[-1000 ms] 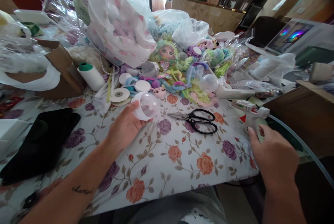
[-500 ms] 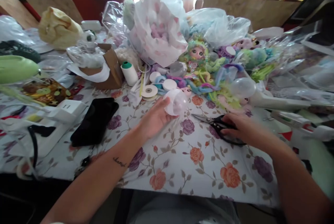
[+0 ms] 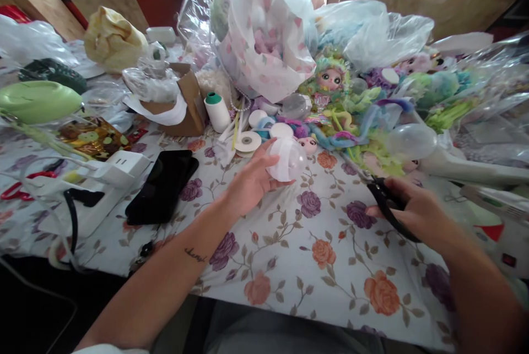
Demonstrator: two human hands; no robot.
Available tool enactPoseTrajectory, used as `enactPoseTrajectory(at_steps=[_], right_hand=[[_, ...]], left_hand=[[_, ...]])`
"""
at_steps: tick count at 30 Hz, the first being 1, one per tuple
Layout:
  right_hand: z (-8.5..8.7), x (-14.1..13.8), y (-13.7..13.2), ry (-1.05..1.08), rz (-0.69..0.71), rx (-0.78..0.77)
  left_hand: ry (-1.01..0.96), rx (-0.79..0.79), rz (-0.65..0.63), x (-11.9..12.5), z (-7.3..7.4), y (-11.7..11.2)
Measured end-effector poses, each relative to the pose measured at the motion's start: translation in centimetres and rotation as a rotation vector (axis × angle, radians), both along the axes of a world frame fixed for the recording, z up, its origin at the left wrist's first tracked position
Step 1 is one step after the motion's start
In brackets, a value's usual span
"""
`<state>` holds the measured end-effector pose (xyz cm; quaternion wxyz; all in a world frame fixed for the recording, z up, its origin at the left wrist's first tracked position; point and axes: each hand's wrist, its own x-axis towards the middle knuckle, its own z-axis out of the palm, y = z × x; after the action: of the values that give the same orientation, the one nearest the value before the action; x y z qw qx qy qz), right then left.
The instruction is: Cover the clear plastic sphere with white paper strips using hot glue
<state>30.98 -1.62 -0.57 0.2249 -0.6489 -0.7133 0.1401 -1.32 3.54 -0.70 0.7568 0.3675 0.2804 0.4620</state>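
My left hand (image 3: 248, 183) is closed around a clear plastic half-sphere (image 3: 287, 159), held just above the floral tablecloth (image 3: 289, 244). My right hand (image 3: 415, 212) grips the black handles of a pair of scissors (image 3: 386, 202), lifted off the cloth at the right. Behind both hands lies a heap of pastel dolls and yarn (image 3: 343, 106), with another clear ball (image 3: 411, 140) resting on it.
A black phone (image 3: 163, 186) and a white power strip (image 3: 103, 178) lie at the left. A white thread spool (image 3: 217, 112), ribbon rolls (image 3: 247, 142), a cardboard box (image 3: 182, 98), plastic bags (image 3: 268, 34) and a glue gun (image 3: 496, 208) crowd the back and right.
My right hand moved from the glue gun to the scissors, closed on their handles and lifted them. The view swung left. My left hand kept holding the half-sphere.
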Motion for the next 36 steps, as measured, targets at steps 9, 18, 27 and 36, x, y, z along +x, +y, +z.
enactPoseTrajectory(at_steps=[9,18,27,36], right_hand=[[-0.7,-6.2,-1.6,-0.265,0.296,0.473],[-1.3,-6.3,-1.6,-0.375,0.236,0.6],[-1.3,-6.7,-1.6,-0.344,0.266,0.611],[-1.4,-6.5,-1.8,-0.355,0.262,0.6]], left_hand=[[0.091,0.057,0.042,0.3,0.1,-0.6],[0.086,0.049,0.025,0.7,0.0,-1.0],[0.115,0.047,0.034,0.7,0.2,-1.2],[0.125,0.043,0.042,0.8,0.2,-1.2]])
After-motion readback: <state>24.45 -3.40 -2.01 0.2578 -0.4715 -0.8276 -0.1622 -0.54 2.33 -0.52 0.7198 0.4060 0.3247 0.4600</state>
